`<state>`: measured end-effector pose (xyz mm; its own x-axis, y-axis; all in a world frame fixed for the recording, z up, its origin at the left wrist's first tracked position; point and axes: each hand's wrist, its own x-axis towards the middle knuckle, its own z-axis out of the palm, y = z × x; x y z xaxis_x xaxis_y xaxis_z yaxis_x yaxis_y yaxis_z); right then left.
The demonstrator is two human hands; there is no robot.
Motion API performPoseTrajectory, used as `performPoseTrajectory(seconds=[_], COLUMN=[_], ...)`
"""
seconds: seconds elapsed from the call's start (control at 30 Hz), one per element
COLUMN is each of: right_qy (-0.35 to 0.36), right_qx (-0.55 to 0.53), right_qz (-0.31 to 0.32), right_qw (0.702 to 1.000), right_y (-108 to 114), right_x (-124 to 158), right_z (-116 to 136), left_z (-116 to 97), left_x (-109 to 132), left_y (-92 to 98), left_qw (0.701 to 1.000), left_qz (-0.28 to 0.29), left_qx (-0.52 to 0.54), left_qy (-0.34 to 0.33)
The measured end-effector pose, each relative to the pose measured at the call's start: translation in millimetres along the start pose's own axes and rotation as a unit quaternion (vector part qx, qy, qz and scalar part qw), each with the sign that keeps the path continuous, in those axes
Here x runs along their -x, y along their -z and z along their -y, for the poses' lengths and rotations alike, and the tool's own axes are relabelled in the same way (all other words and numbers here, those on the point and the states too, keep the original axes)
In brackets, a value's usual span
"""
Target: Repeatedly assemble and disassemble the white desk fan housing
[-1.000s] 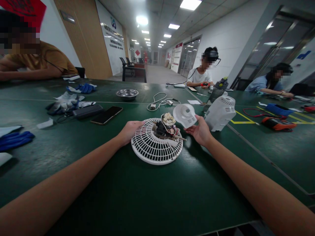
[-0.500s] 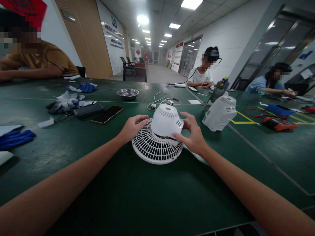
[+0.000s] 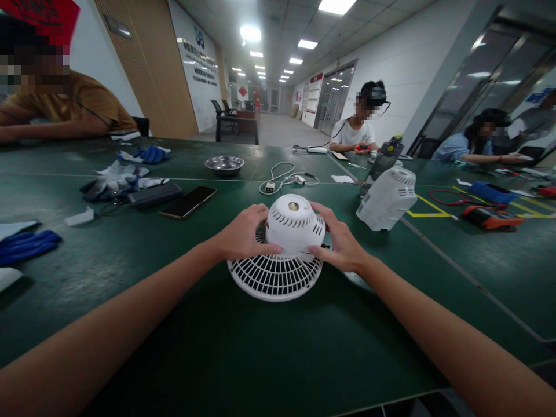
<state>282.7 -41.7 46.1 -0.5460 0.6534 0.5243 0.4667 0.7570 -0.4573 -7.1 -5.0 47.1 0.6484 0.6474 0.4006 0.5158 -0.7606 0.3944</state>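
A white fan motor cover with vent slots and a round hole on top sits over the back of a white fan grille. The grille lies flat on the green table. My left hand grips the cover's left side, thumb along its lower front edge. On the opposite side my right hand holds it, thumb at the lower right edge. Both palms partly hide the grille's rear rim. Behind my right hand stands a white plastic fan base.
A black phone, a metal bowl and a white cable lie beyond my hands. Gloves are at left. A dark bottle and an orange multimeter stand at right. Several people sit around the table.
My left hand has moved from beside the cover onto its left side. The cover has turned and levelled, closing the gap at its lower edge. The grille has shifted slightly nearer.
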Motion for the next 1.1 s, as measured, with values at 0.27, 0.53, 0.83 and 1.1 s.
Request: performPoseTrajectory(seconds=[0.27, 0.53, 0.83, 1.1], right_qy=[0.022, -0.013, -0.038, -0.049], right_qx=[0.038, 0.001, -0.019, -0.016], right_qz=[-0.003, 0.001, 0.012, 0.02], right_qw=[0.999, 1.0, 0.999, 0.998], right_y=[1.9, 0.3, 0.2, -0.3], right_x=[-0.1, 0.2, -1.4, -3.2], right_z=[-1.4, -2.3, 1.1, 6.3], left_z=[-3.1, -5.6, -6.1, -3.8], left_x=[-1.0, 0.2, -0.6, -0.3], left_y=[3.9, 3.6, 5.3, 3.4], left_qw=[1.0, 0.999, 0.999, 0.999], left_qz=[0.019, 0.037, 0.042, 0.025], left_qx=[0.017, 0.0, 0.001, 0.032], left_qy=[0.0, 0.034, 0.031, 0.016])
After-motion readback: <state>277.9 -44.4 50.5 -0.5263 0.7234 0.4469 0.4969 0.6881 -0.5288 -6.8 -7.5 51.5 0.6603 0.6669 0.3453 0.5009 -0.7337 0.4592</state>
